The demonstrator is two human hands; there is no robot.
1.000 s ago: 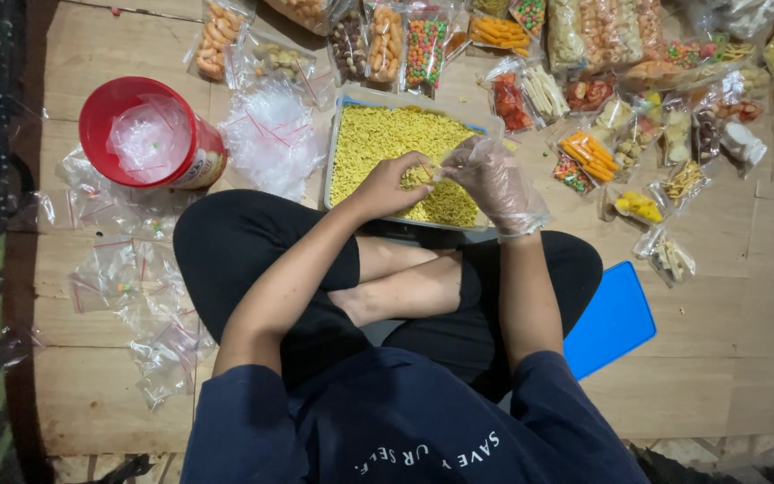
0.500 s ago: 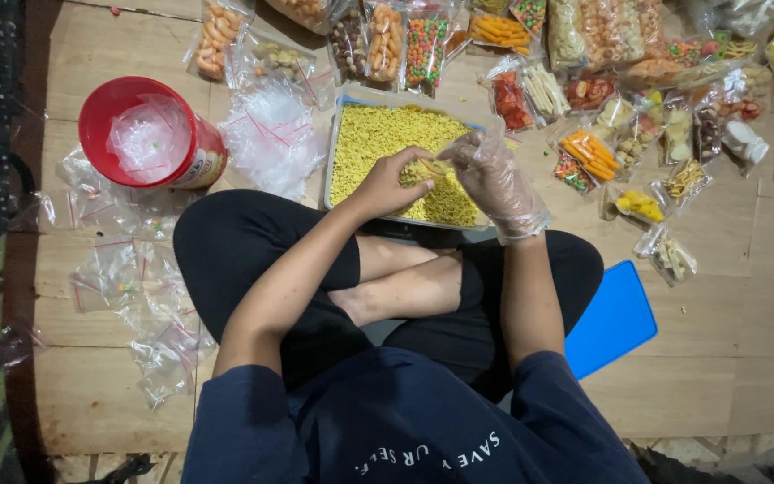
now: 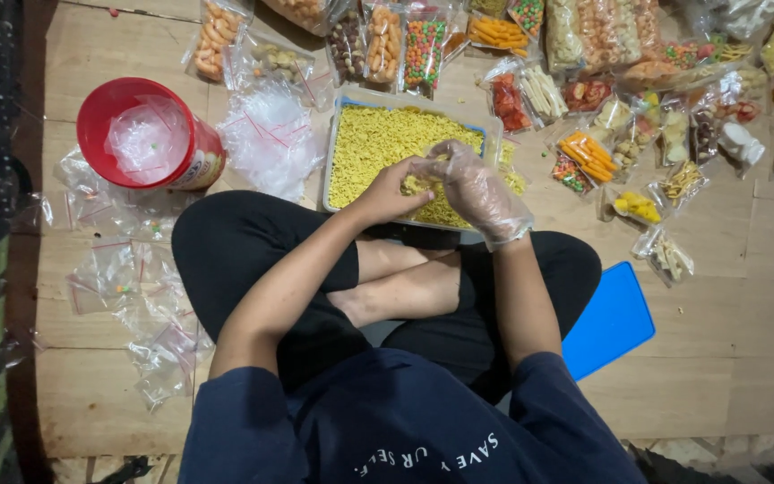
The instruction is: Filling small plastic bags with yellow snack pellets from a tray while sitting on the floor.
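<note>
Head view, seen from above a cross-legged sitter on a wooden floor [image 3: 745,341].

Centre of frame, slightly above middle: rectangular tray of yellow snack sticks [image 3: 378,148], long axis running top to bottom of frame, near short edge against the knees, far short edge pointing to the top of frame.

Left hand [image 3: 391,190], bare, over the tray's lower right part, fingers curled, pinching the mouth of a small clear bag [image 3: 421,177] partly filled with yellow sticks. Bag's axis hard to read; mostly hidden between the hands.

Right hand [image 3: 477,190], in a thin clear plastic glove, touching the same bag from the right, fingers bent and closed around it.

Upper left: red round tub [image 3: 150,134] holding crumpled clear plastic.
Left edge, middle to lower: scattered empty zip bags [image 3: 123,287].
Top and upper right: rows of filled snack packets [image 3: 584,99], mixed colours.
Right of the knee: blue flat lid [image 3: 611,323] on the floor.
</note>
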